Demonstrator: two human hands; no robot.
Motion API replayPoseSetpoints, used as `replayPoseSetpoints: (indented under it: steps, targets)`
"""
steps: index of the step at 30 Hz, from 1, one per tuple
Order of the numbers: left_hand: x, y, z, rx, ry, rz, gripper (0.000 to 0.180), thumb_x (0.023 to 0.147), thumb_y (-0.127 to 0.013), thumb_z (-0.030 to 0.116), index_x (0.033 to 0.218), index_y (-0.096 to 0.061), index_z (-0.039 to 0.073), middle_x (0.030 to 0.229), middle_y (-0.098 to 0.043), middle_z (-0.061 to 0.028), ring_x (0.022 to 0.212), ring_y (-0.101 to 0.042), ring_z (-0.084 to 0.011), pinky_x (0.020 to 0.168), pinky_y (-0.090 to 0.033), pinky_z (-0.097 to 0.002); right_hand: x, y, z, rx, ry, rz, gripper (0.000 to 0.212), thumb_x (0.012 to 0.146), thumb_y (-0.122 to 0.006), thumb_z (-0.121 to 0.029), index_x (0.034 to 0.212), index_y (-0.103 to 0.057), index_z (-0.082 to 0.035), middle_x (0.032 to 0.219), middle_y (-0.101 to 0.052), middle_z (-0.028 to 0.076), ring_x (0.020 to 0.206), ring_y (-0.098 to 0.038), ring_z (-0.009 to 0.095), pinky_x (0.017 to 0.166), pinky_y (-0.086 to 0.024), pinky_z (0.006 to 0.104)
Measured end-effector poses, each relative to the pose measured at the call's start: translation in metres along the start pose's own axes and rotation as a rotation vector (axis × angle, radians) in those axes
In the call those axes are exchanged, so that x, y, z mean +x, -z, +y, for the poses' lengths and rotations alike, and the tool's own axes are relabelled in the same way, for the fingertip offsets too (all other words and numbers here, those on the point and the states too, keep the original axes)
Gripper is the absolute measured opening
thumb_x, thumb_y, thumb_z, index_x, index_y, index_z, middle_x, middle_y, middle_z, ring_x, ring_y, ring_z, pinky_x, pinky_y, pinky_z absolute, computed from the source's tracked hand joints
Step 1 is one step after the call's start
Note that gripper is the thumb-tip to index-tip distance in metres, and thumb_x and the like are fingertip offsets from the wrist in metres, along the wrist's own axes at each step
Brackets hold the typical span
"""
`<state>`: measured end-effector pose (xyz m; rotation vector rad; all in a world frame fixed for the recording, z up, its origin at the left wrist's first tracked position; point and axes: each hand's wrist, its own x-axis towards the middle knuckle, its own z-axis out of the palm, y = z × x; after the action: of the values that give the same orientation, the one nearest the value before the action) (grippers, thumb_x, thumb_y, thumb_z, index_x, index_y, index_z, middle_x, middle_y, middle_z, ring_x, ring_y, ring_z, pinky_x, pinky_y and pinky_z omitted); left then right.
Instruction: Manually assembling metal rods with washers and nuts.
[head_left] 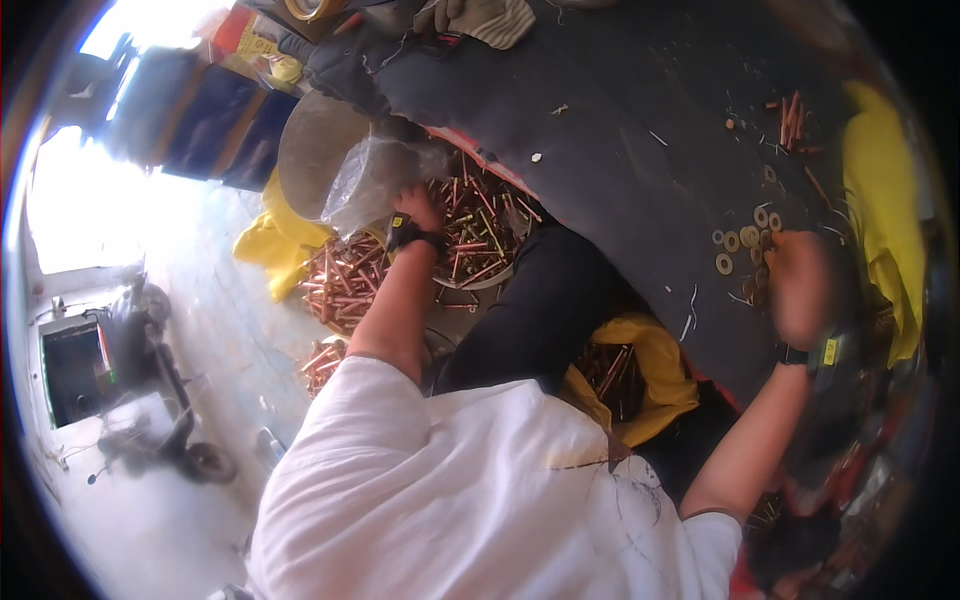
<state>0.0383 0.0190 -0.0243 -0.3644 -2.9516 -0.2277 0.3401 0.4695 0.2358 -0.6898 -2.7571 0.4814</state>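
Observation:
My left hand (418, 207) reaches into a round container full of long copper-coloured bolts (478, 225), beside a clear plastic bag (372, 180). Its fingers are partly hidden, so their grip does not show. On the dark table, my right hand (800, 285) is blurred. Its bent fingertips come down at the edge of a loose group of flat pale washers (750, 236). Whether a washer is between those fingers is not visible. Both wrists wear dark bands.
More copper-coloured bolts (345, 280) are heaped left of my left forearm. An open yellow sack (655, 375) with bolts inside sits by my lap. Several copper-coloured pieces (792, 120) lie at the table's far right, near yellow cloth (880, 200). A glove (490, 20) rests at the back.

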Motion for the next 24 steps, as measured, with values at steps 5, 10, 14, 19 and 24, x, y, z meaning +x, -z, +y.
replayPoseSetpoints:
  steps: [5,10,14,19,24]
  targets:
    - [0.0,-0.004,0.006,0.006,0.101,-0.011,0.053,0.07,-0.074,0.025,0.114,-0.052,0.006,0.107,-0.056,-0.0203,0.095,-0.055,-0.0413,0.084,-0.045,-0.0497,-0.001,-0.002,0.005,0.005,0.017,0.012,0.022,0.08,-0.067,-0.006,0.102,-0.064,-0.005,0.109,-0.062,0.009,0.102,-0.059,0.027,0.087,-0.046,0.0336]
    - [0.007,0.008,0.009,-0.06,0.249,-0.175,0.054,0.069,-0.076,0.023,0.113,-0.051,0.004,0.11,-0.056,-0.024,0.1,-0.056,-0.0423,0.084,-0.047,-0.0479,-0.001,-0.002,0.002,0.019,0.008,0.008,0.022,0.08,-0.067,-0.006,0.102,-0.064,-0.005,0.108,-0.062,0.008,0.102,-0.059,0.027,0.086,-0.047,0.0334]
    - [-0.001,0.021,0.02,-0.159,0.378,-0.252,0.063,0.068,-0.077,0.026,0.12,-0.049,0.004,0.117,-0.056,-0.0239,0.108,-0.057,-0.0374,0.089,-0.048,-0.0443,0.0,-0.002,-0.002,0.005,0.019,0.019,0.022,0.08,-0.068,-0.007,0.101,-0.064,-0.005,0.107,-0.062,0.008,0.1,-0.06,0.027,0.085,-0.047,0.0334]
    - [0.027,0.06,0.041,-0.007,0.307,-0.627,0.068,0.077,-0.069,0.033,0.133,-0.043,0.005,0.124,-0.057,-0.0184,0.111,-0.057,-0.0346,0.092,-0.046,-0.0445,-0.004,-0.001,0.002,-0.009,0.018,0.043,0.022,0.079,-0.068,-0.006,0.101,-0.064,-0.005,0.105,-0.063,0.008,0.1,-0.06,0.026,0.084,-0.047,0.0332]
    - [0.032,0.03,-0.017,0.455,-0.043,-0.871,0.059,0.086,-0.052,0.045,0.129,-0.052,0.005,0.128,-0.055,-0.0195,0.114,-0.055,-0.0344,0.097,-0.043,-0.0445,0.008,-0.008,-0.012,0.03,0.082,0.038,0.023,0.078,-0.069,-0.006,0.1,-0.064,-0.006,0.105,-0.063,0.007,0.1,-0.06,0.026,0.083,-0.048,0.0334]
